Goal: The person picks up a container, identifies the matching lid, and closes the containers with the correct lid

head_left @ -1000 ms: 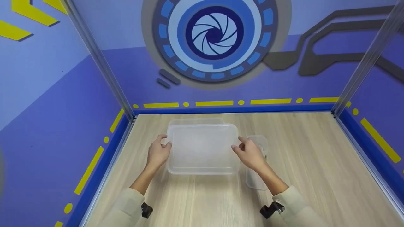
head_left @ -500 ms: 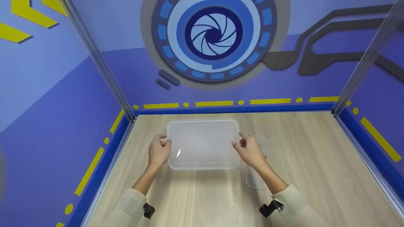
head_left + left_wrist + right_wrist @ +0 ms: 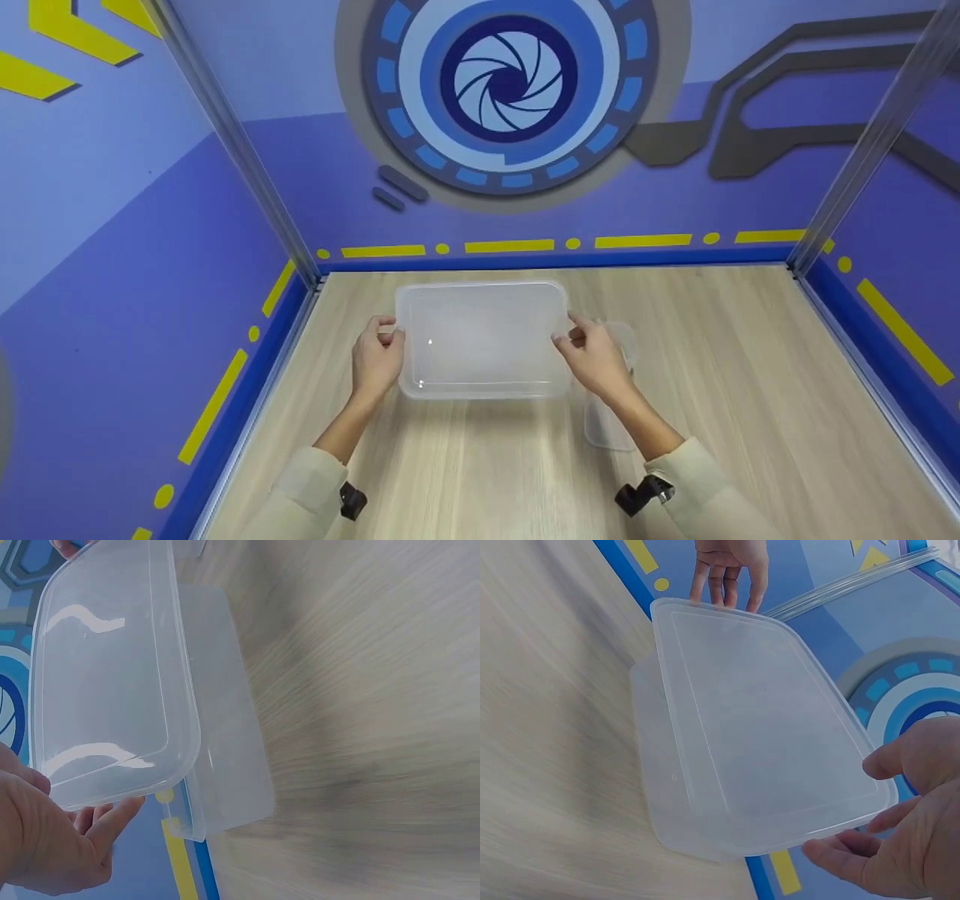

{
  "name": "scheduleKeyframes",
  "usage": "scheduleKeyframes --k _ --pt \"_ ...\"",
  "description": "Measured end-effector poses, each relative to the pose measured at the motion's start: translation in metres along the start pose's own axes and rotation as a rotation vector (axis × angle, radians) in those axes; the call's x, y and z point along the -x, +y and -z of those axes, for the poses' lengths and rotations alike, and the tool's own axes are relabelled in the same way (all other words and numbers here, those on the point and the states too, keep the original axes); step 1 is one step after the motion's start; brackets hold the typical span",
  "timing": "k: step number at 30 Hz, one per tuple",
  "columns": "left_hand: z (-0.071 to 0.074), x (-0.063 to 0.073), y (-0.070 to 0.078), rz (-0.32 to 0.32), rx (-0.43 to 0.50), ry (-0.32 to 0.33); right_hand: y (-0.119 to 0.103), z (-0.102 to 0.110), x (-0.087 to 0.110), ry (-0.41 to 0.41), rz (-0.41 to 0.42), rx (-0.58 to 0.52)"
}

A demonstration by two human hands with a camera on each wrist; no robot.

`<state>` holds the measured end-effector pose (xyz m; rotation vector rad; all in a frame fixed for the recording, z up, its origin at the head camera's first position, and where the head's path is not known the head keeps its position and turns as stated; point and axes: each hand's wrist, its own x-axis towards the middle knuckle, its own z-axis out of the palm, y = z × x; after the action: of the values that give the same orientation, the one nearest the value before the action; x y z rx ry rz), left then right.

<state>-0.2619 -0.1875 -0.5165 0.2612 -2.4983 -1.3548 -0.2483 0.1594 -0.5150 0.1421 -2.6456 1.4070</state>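
A translucent rectangular plastic lid [image 3: 484,337] is held level between both hands in the head view. My left hand [image 3: 377,360] pinches its left edge, thumb on top and fingers below. At the opposite edge, my right hand [image 3: 596,360] grips with thumb above and fingers under. Below the lid stands a clear plastic food container [image 3: 229,720], seen in the left wrist view; the lid hides most of it from above. In the right wrist view the container's side wall [image 3: 660,772] shows beneath the lid [image 3: 765,720], whose near edge is tilted off it.
A smaller clear plastic piece [image 3: 609,429] lies on the wooden table [image 3: 750,375] under my right forearm, partly hidden. Printed blue panels [image 3: 525,217] close off the back and both sides, with metal posts [image 3: 240,157] at the corners.
Both hands have shifted the lid slightly away from me, over the container. The container's far rim, seen behind the lid a second ago, is now covered. The small clear piece stayed put.
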Motion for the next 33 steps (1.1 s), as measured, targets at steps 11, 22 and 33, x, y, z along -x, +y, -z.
scheduleKeyframes --k 11,22,33 --pt "0.0016 -0.0008 -0.0015 -0.030 0.021 0.040 -0.0042 0.0003 -0.0012 0.023 -0.028 -0.038" --pt "0.0000 -0.0019 0.0015 -0.025 0.031 0.056 -0.0047 0.0015 -0.0006 0.024 -0.040 -0.082" --pt "-0.0018 -0.0018 0.0027 -0.004 0.047 0.045 -0.0056 0.0033 0.0003 0.015 -0.047 -0.104"
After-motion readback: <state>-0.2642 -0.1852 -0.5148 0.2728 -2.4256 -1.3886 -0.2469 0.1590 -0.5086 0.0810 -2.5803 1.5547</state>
